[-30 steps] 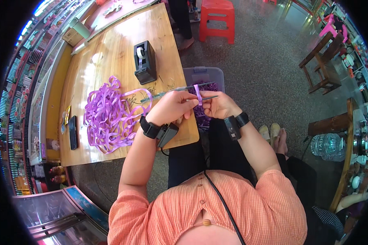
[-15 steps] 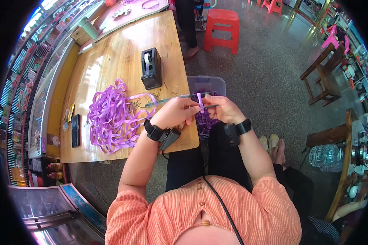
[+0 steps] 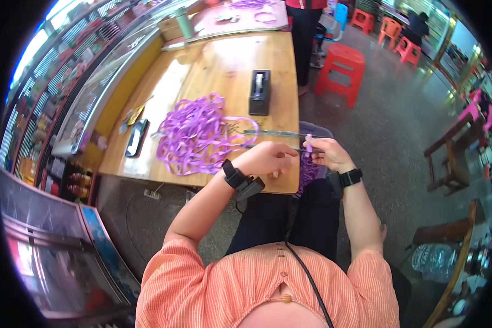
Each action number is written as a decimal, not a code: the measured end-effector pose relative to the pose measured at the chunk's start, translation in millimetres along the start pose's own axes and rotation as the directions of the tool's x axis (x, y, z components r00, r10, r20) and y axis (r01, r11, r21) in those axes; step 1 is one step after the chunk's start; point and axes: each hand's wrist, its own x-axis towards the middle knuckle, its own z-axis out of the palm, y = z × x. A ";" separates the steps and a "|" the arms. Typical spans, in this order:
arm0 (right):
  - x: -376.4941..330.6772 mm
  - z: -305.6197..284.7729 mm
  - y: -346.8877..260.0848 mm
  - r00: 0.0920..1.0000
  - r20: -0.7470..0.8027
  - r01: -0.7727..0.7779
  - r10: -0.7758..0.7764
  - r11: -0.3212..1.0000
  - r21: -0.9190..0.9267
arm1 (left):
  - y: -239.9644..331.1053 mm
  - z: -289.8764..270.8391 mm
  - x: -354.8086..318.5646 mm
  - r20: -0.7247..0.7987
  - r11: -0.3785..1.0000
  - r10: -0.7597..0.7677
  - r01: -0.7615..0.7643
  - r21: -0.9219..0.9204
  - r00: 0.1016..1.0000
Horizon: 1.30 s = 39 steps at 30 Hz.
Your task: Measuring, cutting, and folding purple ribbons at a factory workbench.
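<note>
My right hand [image 3: 332, 156] is closed in a pinch at the right end of a pair of thin dark rods or strips [image 3: 276, 133]. A short loop of purple ribbon [image 3: 309, 144] wraps the strips at its fingertips. To its left, my left hand [image 3: 267, 159] is over the table's near right corner, its fingers loosely bent and apart, with the lower strip passing behind it. A tangled heap of purple ribbon [image 3: 194, 136] lies on the table left of that hand; one strand loops out toward the strips.
On the wooden table [image 3: 213, 60] stand a black tape dispenser [image 3: 259, 93] and a phone [image 3: 137, 138]. Below its right edge sits a plastic bin [image 3: 317, 131] holding purple ribbon. A red stool [image 3: 341, 71] and a person in dark trousers [image 3: 303, 44] are beyond; a wooden chair [image 3: 454, 153] is right.
My left hand has come away from the purple loop and loosened its fingers. My right hand keeps its pinch there. The whole view has shifted, showing more of the room's far side.
</note>
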 end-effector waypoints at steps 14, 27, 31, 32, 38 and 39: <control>-44.5 -78.5 19.5 0.933 -0.327 0.164 -0.153 0.986 0.007 | -65.5 -91.6 -126.0 -0.694 0.969 0.193 -0.022 0.247 0.694; 22.1 -45.0 35.1 0.872 -0.388 0.181 -0.298 0.933 -0.309 | -71.1 -139.6 -106.0 -0.667 0.889 0.174 0.176 0.423 0.724; -1.6 -29.5 29.1 0.672 -0.554 0.468 -0.491 0.862 -0.197 | -23.3 -125.3 -124.1 -0.728 0.854 0.328 0.140 0.501 0.602; -11.5 -18.9 21.8 0.607 -0.584 0.540 -0.540 0.819 -0.196 | -12.6 -124.6 -126.1 -0.699 0.947 0.212 0.032 0.319 0.682; -76.5 74.0 -18.4 0.641 -0.247 0.684 -0.727 0.687 -0.246 | 77.3 -76.3 -113.7 -0.286 0.926 0.356 -0.376 -0.017 0.890; -85.3 90.1 -22.5 0.640 -0.103 0.726 -0.762 0.643 -0.244 | 86.3 -64.4 -105.9 -0.268 0.925 0.359 -0.379 -0.024 0.894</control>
